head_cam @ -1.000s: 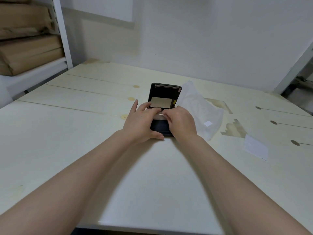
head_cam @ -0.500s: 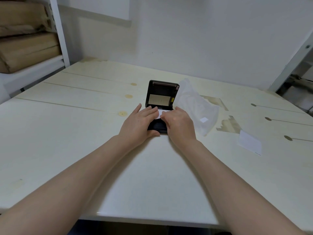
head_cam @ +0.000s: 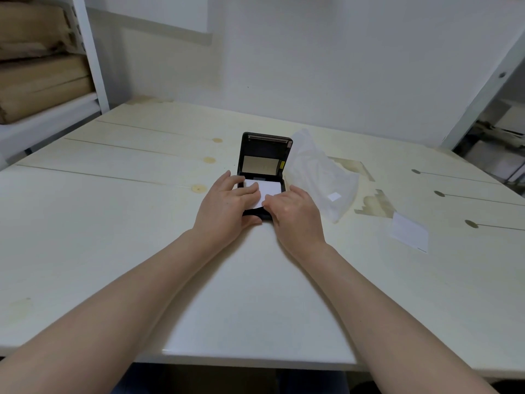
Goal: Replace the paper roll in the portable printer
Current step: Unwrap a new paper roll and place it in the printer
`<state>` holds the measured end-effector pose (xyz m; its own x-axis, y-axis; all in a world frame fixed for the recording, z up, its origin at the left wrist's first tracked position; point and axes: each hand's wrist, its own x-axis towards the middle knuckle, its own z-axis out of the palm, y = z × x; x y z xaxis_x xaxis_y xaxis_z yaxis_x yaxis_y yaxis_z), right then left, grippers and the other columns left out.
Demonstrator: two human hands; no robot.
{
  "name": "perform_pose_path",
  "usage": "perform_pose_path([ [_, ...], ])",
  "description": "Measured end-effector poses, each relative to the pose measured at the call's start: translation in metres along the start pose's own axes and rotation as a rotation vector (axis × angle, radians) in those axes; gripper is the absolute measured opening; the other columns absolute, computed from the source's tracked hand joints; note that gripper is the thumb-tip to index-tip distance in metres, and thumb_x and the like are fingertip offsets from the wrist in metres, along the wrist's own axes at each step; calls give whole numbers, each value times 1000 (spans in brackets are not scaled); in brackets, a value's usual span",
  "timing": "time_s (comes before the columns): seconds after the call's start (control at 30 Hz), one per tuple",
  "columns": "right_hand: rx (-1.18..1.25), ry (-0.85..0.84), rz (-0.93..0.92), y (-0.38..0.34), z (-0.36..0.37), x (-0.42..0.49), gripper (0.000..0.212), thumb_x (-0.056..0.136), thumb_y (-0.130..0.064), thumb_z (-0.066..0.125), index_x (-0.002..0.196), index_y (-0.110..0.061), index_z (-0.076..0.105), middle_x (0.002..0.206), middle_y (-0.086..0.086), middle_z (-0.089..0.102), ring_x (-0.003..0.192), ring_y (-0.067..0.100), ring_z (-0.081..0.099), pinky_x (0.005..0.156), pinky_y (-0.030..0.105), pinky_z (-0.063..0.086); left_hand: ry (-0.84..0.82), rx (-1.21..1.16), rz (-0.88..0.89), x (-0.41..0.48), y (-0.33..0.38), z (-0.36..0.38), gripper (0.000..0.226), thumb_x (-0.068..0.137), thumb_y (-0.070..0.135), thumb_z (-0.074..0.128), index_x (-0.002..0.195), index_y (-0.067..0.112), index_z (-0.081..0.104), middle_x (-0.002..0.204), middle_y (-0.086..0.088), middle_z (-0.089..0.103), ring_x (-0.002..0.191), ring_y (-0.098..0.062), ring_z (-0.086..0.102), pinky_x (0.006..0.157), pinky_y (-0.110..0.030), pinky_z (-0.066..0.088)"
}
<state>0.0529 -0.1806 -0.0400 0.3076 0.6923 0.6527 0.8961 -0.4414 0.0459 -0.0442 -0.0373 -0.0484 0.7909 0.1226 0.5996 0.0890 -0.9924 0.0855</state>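
Observation:
A black portable printer (head_cam: 265,155) lies on the pale wooden table (head_cam: 142,223) with its lid standing open, hinged at the far side. White paper (head_cam: 268,189) from the roll lies across its open compartment, drawn toward me. My left hand (head_cam: 227,206) rests on the printer's near left part, fingers flat on the paper. My right hand (head_cam: 295,211) is at the near right corner, its fingertips pinching the paper's edge. The roll itself is mostly hidden under my fingers.
A crumpled clear plastic bag (head_cam: 321,180) lies just right of the printer. A small white paper slip (head_cam: 409,233) sits further right. Shelves with brown parcels (head_cam: 42,81) stand at the left, a metal rack (head_cam: 488,89) at the right.
More white paper now shows over the printer's compartment, pulled toward me. Both hands have stayed on the printer's near end, and the view has shifted slightly.

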Motion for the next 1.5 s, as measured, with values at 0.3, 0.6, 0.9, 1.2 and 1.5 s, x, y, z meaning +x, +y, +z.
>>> perform_pose_path([
  [0.3,-10,18,-40,0,-5,-13,16,77,3,65,71,-12,68,57,1,64,63,27,63,84,31,41,51,-13,-83,-4,10,-4,31,78,52,63,79,24,77,96,11,79,115,-32,66,111,-42,21],
  [0.6,131,64,-3,-5,-14,-21,33,91,-26,50,74,-17,77,90,-1,80,80,23,72,83,36,53,-133,-77,-129,-15,11,-16,59,90,66,31,127,33,64,142,21,55,141,-14,40,121,-44,6],
  [0.9,221,54,60,0,-14,-16,41,92,-32,50,69,-15,79,82,-7,79,75,15,68,83,28,47,-5,-276,-296,0,7,-12,25,85,49,67,100,32,79,121,19,70,119,-17,50,111,-35,22],
  [1.2,333,261,408,13,-32,63,24,95,-20,52,114,-12,64,117,7,59,109,24,54,80,22,39,5,-223,-348,9,11,-16,17,80,45,72,91,35,79,113,22,70,109,-16,46,116,-41,17],
  [1.5,498,-17,352,25,-28,76,24,96,-17,54,114,-21,70,115,3,61,88,1,56,79,14,43,6,-206,-440,14,17,-20,58,71,41,78,117,20,51,116,6,60,116,-22,47,110,-37,22],
])
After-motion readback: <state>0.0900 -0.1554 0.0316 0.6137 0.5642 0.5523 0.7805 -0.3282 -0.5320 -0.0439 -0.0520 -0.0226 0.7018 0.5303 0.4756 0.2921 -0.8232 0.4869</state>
